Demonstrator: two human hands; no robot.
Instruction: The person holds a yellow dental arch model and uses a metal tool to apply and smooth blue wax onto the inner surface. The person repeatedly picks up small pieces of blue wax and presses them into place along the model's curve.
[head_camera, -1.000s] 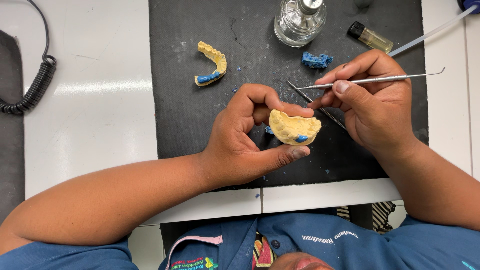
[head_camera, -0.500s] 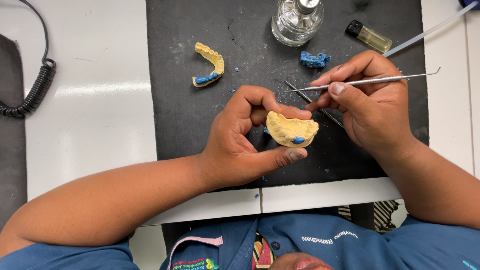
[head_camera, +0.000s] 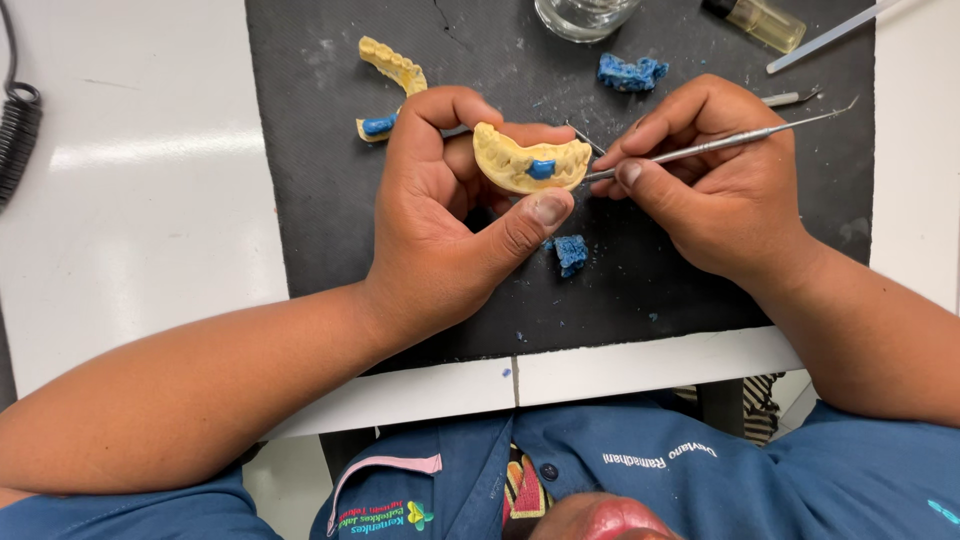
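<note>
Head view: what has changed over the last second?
The left hand has turned the yellow tooth model so its teeth and blue patch face up; the metal pick tip in the right hand now meets its edge. Both grips stayed.

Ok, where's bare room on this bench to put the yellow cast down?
Free: the white benchtop between the coiled cord and the dark mat. Crowded: the mat's top edge, with the second cast, blue wax lumps, glass jar and vial.

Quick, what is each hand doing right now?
Left hand: closed on a yellow dental cast.
Right hand: closed on a thin metal tool.
</note>
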